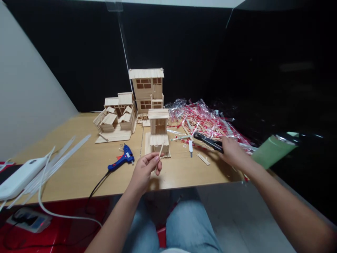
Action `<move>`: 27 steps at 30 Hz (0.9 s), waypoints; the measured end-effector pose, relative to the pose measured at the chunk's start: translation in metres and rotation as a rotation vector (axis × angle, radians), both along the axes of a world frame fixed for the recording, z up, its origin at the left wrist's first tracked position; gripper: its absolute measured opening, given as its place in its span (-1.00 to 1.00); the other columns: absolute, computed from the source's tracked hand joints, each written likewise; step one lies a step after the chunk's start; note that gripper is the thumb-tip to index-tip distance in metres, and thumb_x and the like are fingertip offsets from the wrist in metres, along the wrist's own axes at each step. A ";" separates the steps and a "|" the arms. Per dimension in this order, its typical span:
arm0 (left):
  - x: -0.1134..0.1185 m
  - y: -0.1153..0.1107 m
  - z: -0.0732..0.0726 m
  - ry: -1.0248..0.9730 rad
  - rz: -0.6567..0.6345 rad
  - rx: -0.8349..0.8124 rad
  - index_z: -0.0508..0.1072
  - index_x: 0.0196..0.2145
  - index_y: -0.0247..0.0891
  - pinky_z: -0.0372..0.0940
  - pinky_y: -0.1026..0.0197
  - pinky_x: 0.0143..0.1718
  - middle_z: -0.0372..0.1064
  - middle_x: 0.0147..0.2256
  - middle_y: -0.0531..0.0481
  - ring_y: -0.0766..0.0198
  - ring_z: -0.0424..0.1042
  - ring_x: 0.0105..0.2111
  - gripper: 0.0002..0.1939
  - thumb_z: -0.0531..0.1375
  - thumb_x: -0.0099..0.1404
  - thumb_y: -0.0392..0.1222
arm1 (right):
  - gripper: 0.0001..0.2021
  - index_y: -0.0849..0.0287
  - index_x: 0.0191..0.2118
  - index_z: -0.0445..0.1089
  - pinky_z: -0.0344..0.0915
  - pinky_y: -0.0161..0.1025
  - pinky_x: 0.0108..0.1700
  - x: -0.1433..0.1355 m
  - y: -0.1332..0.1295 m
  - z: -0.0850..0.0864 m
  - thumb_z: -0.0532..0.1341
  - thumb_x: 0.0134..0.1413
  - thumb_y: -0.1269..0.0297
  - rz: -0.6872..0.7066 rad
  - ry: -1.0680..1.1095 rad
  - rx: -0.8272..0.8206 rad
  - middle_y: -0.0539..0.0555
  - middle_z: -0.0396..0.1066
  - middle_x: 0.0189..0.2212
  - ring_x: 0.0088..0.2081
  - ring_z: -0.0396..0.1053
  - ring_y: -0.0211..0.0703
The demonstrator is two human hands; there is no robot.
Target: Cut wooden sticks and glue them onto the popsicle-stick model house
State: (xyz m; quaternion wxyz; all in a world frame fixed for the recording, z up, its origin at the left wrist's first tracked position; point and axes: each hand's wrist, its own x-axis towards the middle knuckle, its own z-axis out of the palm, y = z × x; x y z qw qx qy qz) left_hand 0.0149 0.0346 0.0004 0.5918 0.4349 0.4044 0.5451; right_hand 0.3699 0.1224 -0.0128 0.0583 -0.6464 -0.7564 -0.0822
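My left hand is closed, pinching a thin wooden stick upright in front of a small stick-built house model. My right hand grips the near end of a long black tool; its exact kind is unclear. The tool's far end reaches the edge of a heap of wooden sticks and red-and-clear wrappers. Below the tool lie a small white-and-grey piece and a few short sticks. A blue hot glue gun rests left of my left hand.
A taller stick house and a walled courtyard model stand at the back. On the left are clear glue sticks, a white power bank-like device and cables. A green cylinder sits at the right edge.
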 end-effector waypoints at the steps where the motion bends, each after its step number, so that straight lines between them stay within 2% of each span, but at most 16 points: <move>1: 0.001 0.000 0.000 -0.026 0.014 -0.006 0.48 -0.21 -0.36 0.04 0.37 -0.55 0.30 -0.59 0.10 0.47 0.19 -0.63 -0.71 0.30 0.21 -0.09 | -0.43 0.40 0.16 0.17 0.25 -0.03 -0.02 -0.006 -0.009 0.002 0.21 0.01 0.31 0.020 -0.005 0.055 0.43 0.38 -0.04 0.00 0.33 0.26; 3: 0.005 0.000 -0.001 -0.095 0.041 -0.012 0.44 -0.28 -0.33 -0.01 0.38 -0.58 0.17 -0.61 0.18 0.49 0.13 -0.65 -0.75 0.30 0.19 -0.10 | -0.34 0.41 0.20 0.13 0.22 0.00 0.03 -0.021 -0.029 0.009 0.23 -0.05 0.29 0.075 -0.003 0.190 0.42 0.33 0.01 0.04 0.27 0.28; 5: 0.012 0.002 -0.001 -0.120 0.057 -0.004 0.39 -0.34 -0.30 -0.06 0.38 -0.59 0.05 -0.62 0.23 0.51 0.05 -0.67 -0.76 0.30 0.17 -0.09 | -0.33 0.40 0.19 0.15 0.21 0.04 0.02 -0.035 -0.048 0.018 0.24 -0.09 0.30 0.131 0.010 0.296 0.40 0.32 -0.01 0.02 0.26 0.28; 10: 0.036 0.010 0.003 0.118 0.068 0.018 0.42 -0.32 -0.31 -0.08 0.35 -0.61 0.11 -0.62 0.21 0.48 0.02 -0.66 -0.59 0.36 0.07 0.08 | -0.29 0.35 0.21 0.15 0.12 0.12 0.10 -0.061 -0.083 0.038 0.26 -0.12 0.30 0.229 0.009 0.388 0.37 0.30 0.03 0.03 0.25 0.28; 13: 0.048 0.014 0.005 0.151 0.043 -0.017 0.45 -0.27 -0.33 -0.16 0.32 -0.61 0.05 -0.66 0.25 0.49 -0.06 -0.68 -0.49 0.36 0.04 0.18 | -0.27 0.32 0.22 0.13 0.03 0.17 0.18 -0.070 -0.097 0.045 0.27 -0.13 0.31 0.256 -0.003 0.434 0.38 0.29 0.05 0.07 0.24 0.30; 18: 0.060 0.017 0.005 0.078 0.027 -0.067 0.40 -0.39 -0.31 -0.25 0.30 -0.63 -0.07 -0.70 0.29 0.50 -0.18 -0.69 -0.53 0.36 0.04 0.18 | -0.28 0.23 0.25 0.08 -0.10 0.21 0.25 -0.081 -0.112 0.050 0.25 -0.10 0.37 0.250 -0.037 0.473 0.35 0.30 0.06 0.10 0.26 0.28; 22: 0.062 0.017 0.005 0.041 0.052 -0.085 0.35 -0.46 -0.29 -0.29 0.31 -0.65 -0.07 -0.70 0.29 0.51 -0.19 -0.69 -0.53 0.39 0.00 0.16 | -0.31 0.24 0.26 0.09 -0.10 0.21 0.25 -0.083 -0.116 0.051 0.23 -0.05 0.40 0.255 -0.039 0.494 0.36 0.32 0.05 0.09 0.29 0.27; 27: 0.061 0.015 0.007 0.053 0.017 -0.110 0.35 -0.48 -0.30 -0.29 0.32 -0.65 -0.06 -0.69 0.29 0.53 -0.18 -0.69 -0.54 0.44 -0.08 0.08 | -0.27 0.23 0.28 0.06 -0.10 0.23 0.25 -0.079 -0.116 0.052 0.22 -0.07 0.41 0.275 -0.025 0.470 0.34 0.32 0.05 0.08 0.30 0.26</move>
